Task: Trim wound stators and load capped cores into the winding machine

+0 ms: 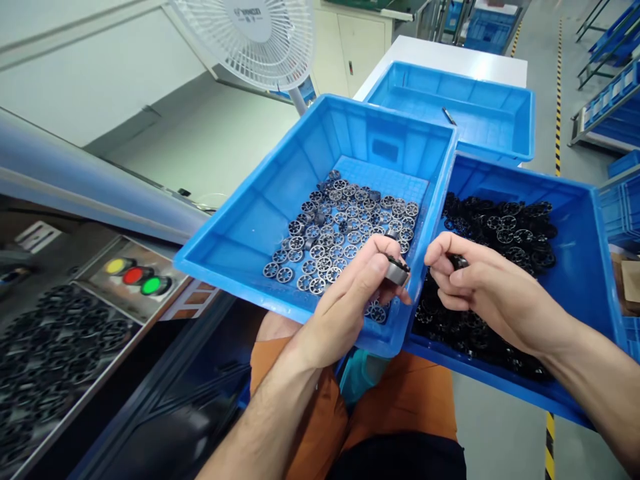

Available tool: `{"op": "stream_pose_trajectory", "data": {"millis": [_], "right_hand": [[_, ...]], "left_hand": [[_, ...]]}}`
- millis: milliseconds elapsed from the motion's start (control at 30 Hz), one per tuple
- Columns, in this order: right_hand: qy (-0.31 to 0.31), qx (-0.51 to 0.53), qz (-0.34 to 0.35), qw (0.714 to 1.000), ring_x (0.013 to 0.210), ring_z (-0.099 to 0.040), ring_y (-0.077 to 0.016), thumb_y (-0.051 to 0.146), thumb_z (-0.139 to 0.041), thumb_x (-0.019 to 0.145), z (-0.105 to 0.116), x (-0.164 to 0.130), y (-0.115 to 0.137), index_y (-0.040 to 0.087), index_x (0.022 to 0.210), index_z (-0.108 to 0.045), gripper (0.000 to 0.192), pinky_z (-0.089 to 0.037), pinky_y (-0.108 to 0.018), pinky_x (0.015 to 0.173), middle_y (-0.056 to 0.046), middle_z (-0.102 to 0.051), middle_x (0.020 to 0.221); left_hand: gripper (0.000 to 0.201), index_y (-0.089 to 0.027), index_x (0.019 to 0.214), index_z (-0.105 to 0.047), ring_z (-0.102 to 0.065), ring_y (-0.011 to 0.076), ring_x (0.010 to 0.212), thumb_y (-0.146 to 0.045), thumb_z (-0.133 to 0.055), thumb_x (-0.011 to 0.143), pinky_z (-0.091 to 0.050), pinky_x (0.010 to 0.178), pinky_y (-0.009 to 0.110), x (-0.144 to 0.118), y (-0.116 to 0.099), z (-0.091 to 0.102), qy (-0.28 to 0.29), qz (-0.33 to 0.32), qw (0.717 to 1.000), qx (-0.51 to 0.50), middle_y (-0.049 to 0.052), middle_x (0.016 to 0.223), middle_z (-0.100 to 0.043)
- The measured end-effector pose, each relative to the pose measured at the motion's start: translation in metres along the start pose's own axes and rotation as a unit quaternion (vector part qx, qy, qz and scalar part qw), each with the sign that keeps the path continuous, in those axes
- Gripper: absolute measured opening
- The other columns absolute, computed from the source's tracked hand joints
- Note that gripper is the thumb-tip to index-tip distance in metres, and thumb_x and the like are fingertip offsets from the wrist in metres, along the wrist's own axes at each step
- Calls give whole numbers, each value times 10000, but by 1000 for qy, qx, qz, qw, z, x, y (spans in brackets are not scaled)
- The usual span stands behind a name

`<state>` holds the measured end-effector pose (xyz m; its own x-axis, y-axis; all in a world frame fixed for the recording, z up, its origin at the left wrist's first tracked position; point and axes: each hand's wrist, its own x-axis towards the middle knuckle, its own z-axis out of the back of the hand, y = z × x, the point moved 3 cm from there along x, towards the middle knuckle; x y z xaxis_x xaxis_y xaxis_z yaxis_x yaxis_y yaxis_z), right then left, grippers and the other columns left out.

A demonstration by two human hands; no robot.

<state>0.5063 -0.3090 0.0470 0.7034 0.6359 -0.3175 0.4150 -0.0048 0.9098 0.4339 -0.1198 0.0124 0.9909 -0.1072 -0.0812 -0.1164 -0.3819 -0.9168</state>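
Observation:
My left hand is closed round a small grey metal ring with a black inside, over the right rim of a blue bin. In that bin lie many spoked metal wheels, mostly flat in one layer. My right hand is a short way to the right, its fingers pinched on a small black part that they partly hide. Below this hand stands a second blue bin with a heap of black spoked parts. The two held pieces are apart.
A third blue bin with a pen-like object sits behind on a white table. A white fan stands at the back. At left are yellow, red and green buttons and a tray of dark parts.

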Motion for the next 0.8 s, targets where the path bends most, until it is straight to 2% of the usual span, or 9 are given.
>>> {"op": "stream_pose_trajectory", "data": {"millis": [67, 167, 233, 300, 400, 533, 633, 733, 800], "right_hand": [[4, 2, 6, 1000, 624, -384, -108, 174, -688, 887, -2, -4, -1, 217, 1043, -754, 175, -366, -236, 546, 38, -506, 827], [35, 8, 10, 999, 551, -427, -115, 188, -570, 997, -4, -8, -8, 252, 1161, -691, 213, -380, -250, 515, 16, -697, 848], [46, -16, 22, 999, 524, -488, -127, 201, -490, 1098, -4, -10, -13, 276, 1172, -618, 165, -427, -258, 525, 9, -792, 860], [43, -59, 51, 996, 548, -550, -130, 196, -479, 1162, -5, -11, -13, 276, 1113, -585, 141, -472, -257, 557, 19, -807, 849], [31, -127, 104, 986, 608, -610, -118, 281, -602, 1211, -6, -11, -7, 251, 1104, -688, 141, -523, -261, 591, -4, -803, 948], [2, -200, 167, 965, 674, -618, -118, 388, -678, 1210, -6, -10, 2, 272, 1286, -856, 226, -531, -299, 612, -51, -729, 1132], [-9, -142, 131, 981, 678, -537, -137, 259, -623, 1161, -4, -11, -2, 287, 1313, -805, 239, -473, -292, 591, -22, -669, 1025], [7, -15, 71, 997, 579, -425, -126, 120, -503, 1062, -5, -12, -9, 288, 1146, -660, 245, -394, -261, 536, 31, -654, 888], [4, -3, 84, 996, 549, -413, -108, 102, -492, 1074, -5, -13, -9, 273, 1031, -610, 211, -393, -262, 528, 33, -686, 916]], "left_hand": [[424, -249, 1120, -649, -557, 191, 801, -669, -621, 1171, -521, 818, 349, 1, 1, 0, -26, -2, 1000, -9, 8, 912, -619], [413, -252, 1100, -665, -554, 199, 863, -662, -662, 1148, -534, 899, 335, 2, 1, 2, -63, -22, 997, -30, 12, 933, -636], [360, -247, 1082, -678, -571, 199, 938, -600, -716, 1135, -527, 947, 313, 2, 0, 3, -62, -43, 997, -27, 25, 989, -671], [305, -236, 1069, -699, -588, 186, 967, -526, -777, 1120, -520, 943, 290, 2, -1, 3, -43, -52, 998, -16, 42, 1071, -732], [314, -227, 1040, -730, -628, 166, 905, -498, -889, 1054, -548, 891, 284, 5, -1, 4, -33, -51, 998, -25, 58, 1140, -806], [402, -226, 987, -748, -718, 150, 866, -537, -998, 945, -623, 885, 256, 12, -3, 7, -97, -50, 992, -55, 18, 982, -800], [432, -226, 1014, -743, -781, 135, 869, -518, -1039, 900, -655, 851, 212, 15, -3, 6, -119, -28, 990, -69, -17, 928, -782], [444, -221, 1014, -728, -814, 129, 844, -492, -1056, 887, -686, 850, 209, 14, -2, 5, -117, -17, 990, -82, -37, 893, -772], [438, -216, 1008, -741, -832, 128, 846, -481, -1066, 880, -694, 851, 201, 14, -2, 4, -108, -19, 990, -89, -36, 897, -787]]}}
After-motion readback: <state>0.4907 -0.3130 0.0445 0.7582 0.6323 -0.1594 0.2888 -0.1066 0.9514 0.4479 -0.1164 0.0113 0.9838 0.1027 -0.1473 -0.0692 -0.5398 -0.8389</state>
